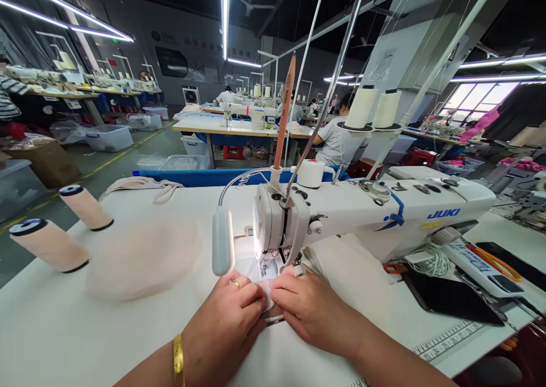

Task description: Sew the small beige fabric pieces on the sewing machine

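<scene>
My left hand and my right hand lie close together on the table, just in front of the needle area of a white sewing machine. Between their fingertips is a small piece of pale, thin fabric, and both hands are closed on its edges. Its far end runs toward the lit presser foot area, where the details are too small to make out. A grey lamp on a bendable arm shines there from the left. Sheer beige fabric lies beside my right hand.
Two peach thread cones lie at the left, near a round sheer beige piece. At the right are a black phone, a white power strip and a printed ruler. Other sewing tables and a seated person are beyond.
</scene>
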The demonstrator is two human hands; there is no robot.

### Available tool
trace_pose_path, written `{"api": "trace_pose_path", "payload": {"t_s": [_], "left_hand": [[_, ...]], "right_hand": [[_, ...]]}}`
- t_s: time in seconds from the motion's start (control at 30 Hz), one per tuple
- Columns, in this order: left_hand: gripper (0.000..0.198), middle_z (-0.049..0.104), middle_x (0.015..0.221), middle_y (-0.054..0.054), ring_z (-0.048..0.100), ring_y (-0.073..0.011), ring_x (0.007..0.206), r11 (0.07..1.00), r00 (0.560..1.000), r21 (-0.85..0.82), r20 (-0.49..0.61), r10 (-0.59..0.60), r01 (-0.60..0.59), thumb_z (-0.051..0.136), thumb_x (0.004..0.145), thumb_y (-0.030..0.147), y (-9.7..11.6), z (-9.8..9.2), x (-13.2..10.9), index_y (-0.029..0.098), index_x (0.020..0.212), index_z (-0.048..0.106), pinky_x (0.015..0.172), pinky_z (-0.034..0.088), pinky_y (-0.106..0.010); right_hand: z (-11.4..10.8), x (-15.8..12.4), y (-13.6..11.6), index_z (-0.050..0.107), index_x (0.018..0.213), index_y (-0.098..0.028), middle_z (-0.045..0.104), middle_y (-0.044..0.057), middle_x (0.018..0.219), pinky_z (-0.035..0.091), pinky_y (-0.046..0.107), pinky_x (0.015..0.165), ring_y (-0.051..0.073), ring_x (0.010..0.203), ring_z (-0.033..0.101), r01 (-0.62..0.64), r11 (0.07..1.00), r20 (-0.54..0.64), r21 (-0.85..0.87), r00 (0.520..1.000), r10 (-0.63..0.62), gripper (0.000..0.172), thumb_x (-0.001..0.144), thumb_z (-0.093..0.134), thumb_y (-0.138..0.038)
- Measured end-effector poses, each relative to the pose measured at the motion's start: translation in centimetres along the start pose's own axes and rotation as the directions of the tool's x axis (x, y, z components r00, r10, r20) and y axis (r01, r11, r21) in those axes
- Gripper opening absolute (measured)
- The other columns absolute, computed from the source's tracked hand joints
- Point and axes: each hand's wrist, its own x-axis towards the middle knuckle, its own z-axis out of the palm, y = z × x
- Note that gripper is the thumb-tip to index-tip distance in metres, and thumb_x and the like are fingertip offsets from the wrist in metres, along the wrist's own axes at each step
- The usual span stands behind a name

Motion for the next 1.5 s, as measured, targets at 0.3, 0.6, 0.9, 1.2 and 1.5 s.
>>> {"api": "trace_pose_path", "payload": {"t_s": [0.3, 0.6, 0.9, 1.2, 1.5], "left_hand": [[0.030, 0.069, 0.084, 0.001, 0.058, -0.0174, 0.072, 1.000, 1.000, 0.008, -0.019, 0.012, -0.012, 0.044, 0.100, 0.006, -0.2, -0.1, -0.2, 0.021, 0.085, 0.064, 0.083, 0.038, -0.040], [0.035, 0.068, 0.079, 0.000, 0.057, -0.0156, 0.069, 0.999, 0.999, 0.030, -0.042, -0.011, 0.012, 0.041, 0.097, 0.001, -0.3, 0.4, -0.1, 0.019, 0.075, 0.060, 0.086, 0.041, -0.040], [0.034, 0.075, 0.088, -0.004, 0.064, -0.0199, 0.074, 0.998, 0.999, 0.053, -0.037, -0.022, 0.024, 0.040, 0.098, 0.003, -1.7, 0.9, 0.3, 0.019, 0.097, 0.071, 0.082, 0.047, -0.043], [0.037, 0.077, 0.092, -0.006, 0.066, -0.0208, 0.077, 0.993, 0.997, 0.090, -0.017, -0.074, 0.075, 0.039, 0.102, 0.009, -2.9, 1.6, 0.8, 0.018, 0.082, 0.070, 0.078, 0.051, -0.038], [0.031, 0.073, 0.090, -0.007, 0.065, -0.0229, 0.081, 0.955, 0.959, 0.080, -0.031, -0.283, 0.285, 0.044, 0.093, 0.006, -2.9, 1.9, 1.2, 0.019, 0.077, 0.066, 0.074, 0.052, -0.034]], "right_hand": [[0.4, 0.2, -0.2, 0.058, 0.090, -0.020, 0.067, 0.003, 0.094, 0.035, 0.032, 0.074, 0.021, 0.087, 0.054, -0.048, 0.999, 0.001, -0.026, 0.999, 0.048, 0.015, 0.091, 0.053, -0.005], [1.2, 0.4, 0.2, 0.054, 0.085, -0.021, 0.067, 0.003, 0.094, 0.036, 0.033, 0.074, 0.021, 0.082, 0.053, -0.080, 0.996, -0.061, -0.042, 0.995, 0.078, 0.020, 0.086, 0.050, -0.001], [2.1, 1.1, 0.7, 0.067, 0.105, -0.020, 0.071, 0.009, 0.115, 0.045, 0.036, 0.083, 0.025, 0.095, 0.060, -0.157, 0.987, -0.145, -0.039, 0.978, 0.150, 0.022, 0.094, 0.052, -0.008], [1.0, 1.4, 0.1, 0.069, 0.124, -0.023, 0.071, 0.009, 0.130, 0.050, 0.040, 0.094, 0.030, 0.119, 0.059, -0.224, 0.974, -0.157, 0.031, 0.961, 0.226, 0.036, 0.095, 0.054, -0.008], [1.6, 0.6, 0.1, 0.068, 0.110, -0.021, 0.072, 0.009, 0.106, 0.051, 0.038, 0.081, 0.026, 0.095, 0.061, -0.192, 0.981, -0.194, 0.009, 0.963, 0.190, 0.028, 0.100, 0.046, -0.008]]}}
